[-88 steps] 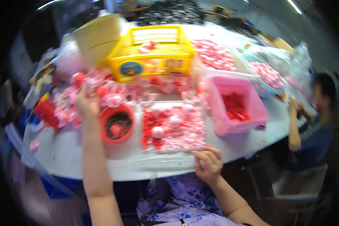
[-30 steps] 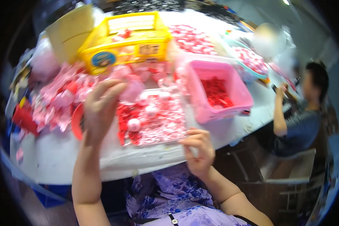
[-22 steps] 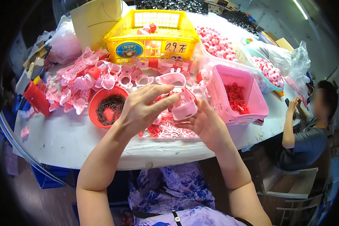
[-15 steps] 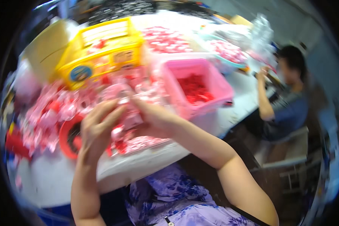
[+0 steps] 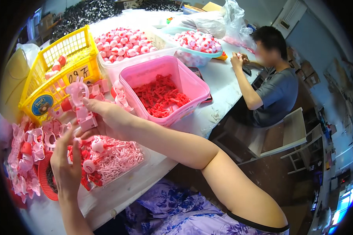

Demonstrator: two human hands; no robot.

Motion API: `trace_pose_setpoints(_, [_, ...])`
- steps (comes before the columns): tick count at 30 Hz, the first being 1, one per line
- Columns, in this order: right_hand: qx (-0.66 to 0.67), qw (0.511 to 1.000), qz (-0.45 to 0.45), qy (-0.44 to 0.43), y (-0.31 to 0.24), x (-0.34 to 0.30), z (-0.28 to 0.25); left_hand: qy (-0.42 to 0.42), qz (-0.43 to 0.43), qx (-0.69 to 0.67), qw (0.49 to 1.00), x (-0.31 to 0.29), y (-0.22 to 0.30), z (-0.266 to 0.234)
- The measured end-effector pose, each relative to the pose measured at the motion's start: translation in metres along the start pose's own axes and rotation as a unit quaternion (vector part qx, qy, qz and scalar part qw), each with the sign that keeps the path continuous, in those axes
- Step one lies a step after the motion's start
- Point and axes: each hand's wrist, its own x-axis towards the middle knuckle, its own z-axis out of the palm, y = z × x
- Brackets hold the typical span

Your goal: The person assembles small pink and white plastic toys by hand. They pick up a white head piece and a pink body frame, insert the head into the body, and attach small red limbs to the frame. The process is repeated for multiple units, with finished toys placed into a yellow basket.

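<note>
My right hand (image 5: 110, 117) grips a pink plastic toy part (image 5: 84, 113) between thumb and fingers. The part has a rounded, open-ringed top with small ears and a blocky lower end. Just below it, my left hand (image 5: 66, 166) is open, its fingers stretched upward and apart, with nothing seen in it. Beneath the hands lies a clear tray (image 5: 144, 159) of small pink pieces (image 5: 119, 156), with red pieces and pink-and-white balls (image 5: 89, 166) on its left side. A red round basket (image 5: 47, 176) with dark contents is partly hidden by my left hand.
Pink parts (image 5: 25, 156) are heaped at the left, beside a yellow basket (image 5: 60, 92). A pink tub (image 5: 125, 84) holds red pieces. Behind stand a box of balls (image 5: 125, 45) and a teal-rimmed bowl (image 5: 217, 54). A seated person (image 5: 276, 86) works at the right.
The view has swung right and sharpened. My hands were close together before; now the left one is lower and apart, while the right one holds the pink toy part.
</note>
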Motion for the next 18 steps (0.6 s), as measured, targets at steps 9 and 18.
trace_pose_setpoints(9, [-0.060, 0.981, -0.150, 0.110, 0.005, 0.007, -0.018, -0.091, 0.031, 0.021, 0.995, -0.004, 0.009, 0.007])
trace_pose_setpoints(18, [0.013, 0.987, -0.084, 0.134, 0.003, 0.011, -0.005, -0.100, 0.032, 0.022, 0.994, -0.007, -0.013, 0.002])
